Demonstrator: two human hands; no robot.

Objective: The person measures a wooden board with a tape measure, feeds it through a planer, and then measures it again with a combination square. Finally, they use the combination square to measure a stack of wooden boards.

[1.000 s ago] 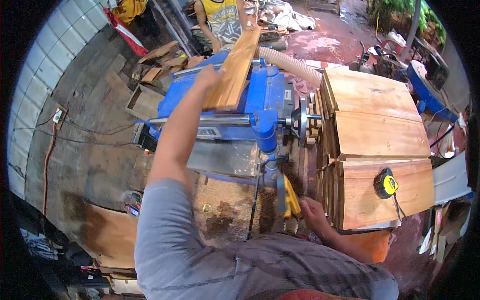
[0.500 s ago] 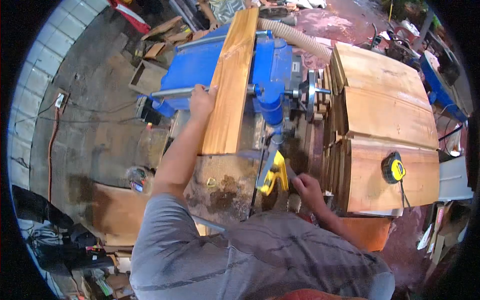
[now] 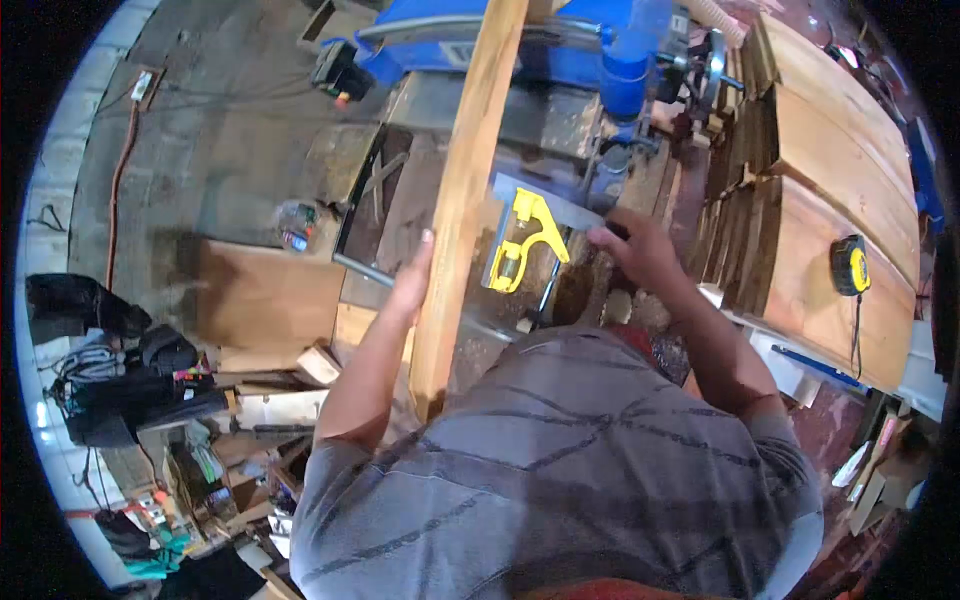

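A long wooden board (image 3: 468, 165) is turned up on its narrow edge, running from the blue machine back to my waist. My left hand (image 3: 412, 280) grips it along its left side, the fingers mostly hidden behind the wood. In my right hand (image 3: 643, 250) is a combination square (image 3: 540, 232), held by the end of its metal blade. The square's yellow head points left, right by the board's side face.
Ahead stands the blue machine (image 3: 625, 75) with metal rollers and a handwheel (image 3: 712, 65). Stacked boards (image 3: 835, 225) rise on the right, a yellow and black tape measure (image 3: 850, 266) on top. A plywood sheet (image 3: 265, 295) and a plastic bottle (image 3: 297, 222) are on the left.
The board has been drawn back toward me and rolled from flat onto its edge. My right hand has lifted the square up beside it. The view has tipped further down.
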